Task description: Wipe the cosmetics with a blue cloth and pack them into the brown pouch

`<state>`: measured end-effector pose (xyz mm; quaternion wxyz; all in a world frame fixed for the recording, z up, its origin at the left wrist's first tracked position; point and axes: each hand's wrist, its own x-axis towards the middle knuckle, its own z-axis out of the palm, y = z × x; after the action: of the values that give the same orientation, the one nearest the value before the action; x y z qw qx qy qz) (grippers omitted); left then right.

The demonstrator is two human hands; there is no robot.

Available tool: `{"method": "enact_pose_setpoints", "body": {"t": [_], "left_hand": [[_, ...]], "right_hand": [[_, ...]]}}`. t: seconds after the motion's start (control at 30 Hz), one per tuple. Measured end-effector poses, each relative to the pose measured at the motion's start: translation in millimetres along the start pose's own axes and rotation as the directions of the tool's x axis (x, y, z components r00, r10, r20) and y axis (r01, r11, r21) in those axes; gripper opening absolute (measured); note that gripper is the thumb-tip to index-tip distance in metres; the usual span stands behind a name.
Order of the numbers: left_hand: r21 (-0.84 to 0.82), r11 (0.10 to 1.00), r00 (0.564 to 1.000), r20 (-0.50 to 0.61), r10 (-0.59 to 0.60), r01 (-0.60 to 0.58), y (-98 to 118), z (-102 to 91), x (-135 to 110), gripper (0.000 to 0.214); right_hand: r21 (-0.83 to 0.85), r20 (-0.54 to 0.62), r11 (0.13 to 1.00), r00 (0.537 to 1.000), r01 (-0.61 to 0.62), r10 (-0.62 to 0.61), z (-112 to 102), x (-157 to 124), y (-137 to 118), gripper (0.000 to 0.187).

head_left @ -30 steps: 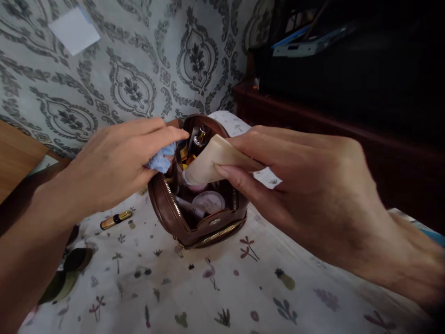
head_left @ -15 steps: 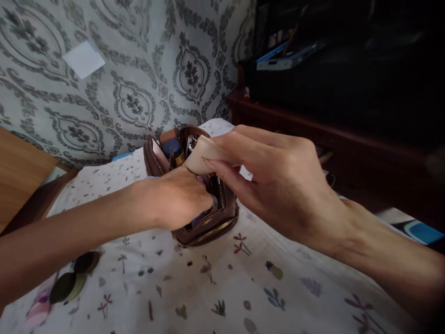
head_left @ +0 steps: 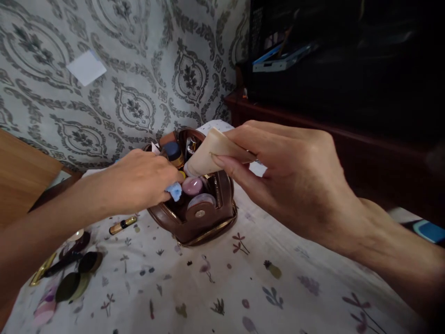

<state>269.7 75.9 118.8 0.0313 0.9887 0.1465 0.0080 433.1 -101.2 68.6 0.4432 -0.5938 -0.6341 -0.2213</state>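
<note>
A brown cosmetic bag point(head_left: 181, 227) stands unzipped on the patterned sheet, holding several items. My right hand point(head_left: 292, 176) pinches a beige squeeze tube point(head_left: 212, 150) over the bag, its lower end slanting down and left into the opening. At the bag's left side, my left hand point(head_left: 139, 181) is curled, a crumpled light-blue cloth point(head_left: 174, 190) poking out beneath its fingers. Inside the bag are a dark-blue-capped jar point(head_left: 173, 150), a pink rounded item point(head_left: 192, 186) and a clear round item point(head_left: 202, 200) near the front flap. The left fingertips are partly hidden.
On the sheet at left lie a gold-capped cosmetic tube point(head_left: 122, 225), a round dark compact point(head_left: 69, 285), a pink item point(head_left: 45, 310) and other cosmetics. A patterned wall rises behind. A dark wooden stand point(head_left: 278, 116) with a black screen is at right.
My left hand has come up out of the bag's front and moved left, uncovering the pink and clear round items. My right hand still holds the tube, shifted slightly right.
</note>
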Motion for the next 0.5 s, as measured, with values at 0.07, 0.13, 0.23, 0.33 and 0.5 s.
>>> {"method": "enact_pose_setpoints", "body": {"t": [0.07,0.13,0.23,0.33,0.5], "left_hand": [[0.125,0.991,0.993,0.112,0.043,-0.057,-7.1,-7.1,-0.5,0.005],[0.231,0.969,0.985,0.167,0.045,-0.084,-7.4,-12.6,0.5,0.006],[0.312,0.949,0.988,0.155,0.004,-0.053,0.3,-18.0,1.3,0.012],[0.376,0.927,0.986,0.161,-0.040,-0.024,7.2,-19.7,0.0,0.012],[0.225,0.974,0.998,0.053,-0.045,0.032,4.5,-15.4,-4.3,0.021]], "right_hand": [[0.015,0.019,1.000,1.000,0.002,-0.002,1.2,1.3,-0.6,0.024],[0.035,0.035,0.999,0.999,0.005,-0.006,3.2,2.2,-1.5,0.024],[0.084,0.080,0.996,0.997,-0.012,0.005,7.0,3.7,-3.2,0.023],[0.140,0.144,0.990,0.990,-0.021,0.001,13.0,7.3,-5.8,0.026],[0.220,0.330,0.974,0.944,-0.056,-0.020,29.1,21.6,-13.6,0.029]]}}
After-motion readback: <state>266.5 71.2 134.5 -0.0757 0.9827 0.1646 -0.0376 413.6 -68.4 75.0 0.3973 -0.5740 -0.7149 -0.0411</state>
